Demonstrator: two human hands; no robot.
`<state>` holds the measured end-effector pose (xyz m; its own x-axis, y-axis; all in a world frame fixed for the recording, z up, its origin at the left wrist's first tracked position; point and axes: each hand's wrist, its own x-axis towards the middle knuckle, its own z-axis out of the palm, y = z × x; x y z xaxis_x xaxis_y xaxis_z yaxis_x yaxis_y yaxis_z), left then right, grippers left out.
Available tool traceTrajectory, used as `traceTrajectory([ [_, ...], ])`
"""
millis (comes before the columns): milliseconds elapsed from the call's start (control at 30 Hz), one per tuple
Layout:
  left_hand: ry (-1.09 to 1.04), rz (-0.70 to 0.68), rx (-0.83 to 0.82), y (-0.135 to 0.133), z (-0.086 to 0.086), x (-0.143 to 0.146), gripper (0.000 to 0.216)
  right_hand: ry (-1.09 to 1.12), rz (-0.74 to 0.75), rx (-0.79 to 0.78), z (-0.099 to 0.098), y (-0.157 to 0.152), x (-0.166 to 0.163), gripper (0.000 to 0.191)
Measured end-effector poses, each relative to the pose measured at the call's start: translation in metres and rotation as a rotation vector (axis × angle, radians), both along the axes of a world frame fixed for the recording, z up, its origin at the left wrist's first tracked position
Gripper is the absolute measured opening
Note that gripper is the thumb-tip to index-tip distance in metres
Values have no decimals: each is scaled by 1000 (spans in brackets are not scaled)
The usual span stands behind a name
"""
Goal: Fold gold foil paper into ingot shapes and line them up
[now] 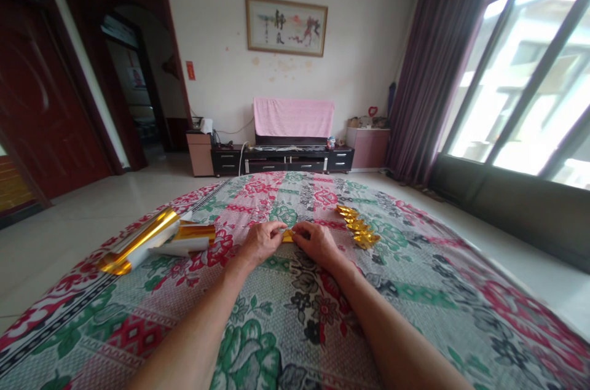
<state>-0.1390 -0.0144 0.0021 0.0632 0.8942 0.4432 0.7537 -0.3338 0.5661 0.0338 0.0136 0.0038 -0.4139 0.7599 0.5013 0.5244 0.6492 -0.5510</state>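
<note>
A small piece of gold foil paper (288,236) is pinched between my two hands, low over the middle of the table. My left hand (262,241) grips its left end with thumb and fingers closed. On the opposite end, my right hand (318,241) holds it in the same kind of pinch. The fingers cover part of the piece, so its full shape is hidden. To the right of my right hand lies a row of several folded gold paper pieces (359,228). Curled gold foil sheets (150,239) with pale undersides rest left of my left hand.
A flowered cloth (405,322) covers the round table. Beyond it stands a low black TV cabinet (295,159), with a pink towel (294,117) draped over the screen-shaped object on top. A purple curtain (426,64) hangs beside the window at right; dark red doors are at left.
</note>
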Motion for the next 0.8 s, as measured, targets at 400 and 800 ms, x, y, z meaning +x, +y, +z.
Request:
traceTrajectory([
  [400,-62,-8,-22,5,-6,-3,27,11,-25,-24,0,1,-1,15],
  [800,2,-3,-32,2,-1,-1,31,23,-30,-39,-1,1,0,17],
])
